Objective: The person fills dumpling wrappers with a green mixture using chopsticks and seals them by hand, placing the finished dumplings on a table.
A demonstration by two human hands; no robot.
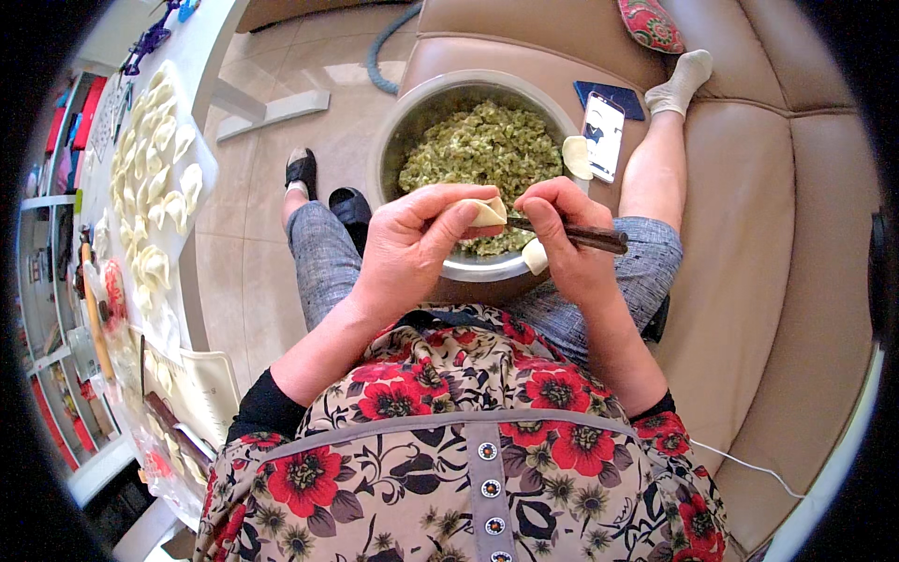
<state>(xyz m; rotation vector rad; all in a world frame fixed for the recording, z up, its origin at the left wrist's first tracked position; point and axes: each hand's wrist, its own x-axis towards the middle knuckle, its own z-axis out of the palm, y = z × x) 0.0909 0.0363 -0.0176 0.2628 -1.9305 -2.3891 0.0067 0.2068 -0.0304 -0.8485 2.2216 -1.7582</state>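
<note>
My left hand [428, 225] pinches a dumpling wrapper [489, 211] that is folded over, its open side facing right. Dark chopsticks [593, 237] lie in the grip of my right hand [572, 232], with their tips reaching to the wrapper. Both hands hover over the near part of a large metal bowl [393, 151]. Chopped green filling [484, 147] fills much of the bowl. One loose wrapper [576, 157] rests on the bowl's right rim, and another wrapper [535, 257] sits on the near rim below my right hand. Whether filling is inside the held wrapper, I cannot tell.
On the white table [211, 63] at left, a board holds many shaped dumplings [151, 175]; a rolling pin [97, 302] lies nearer. A phone [604, 137] and dark blue case [618, 100] lie on the tan leather sofa [737, 232]. A white cable [751, 467] crosses it.
</note>
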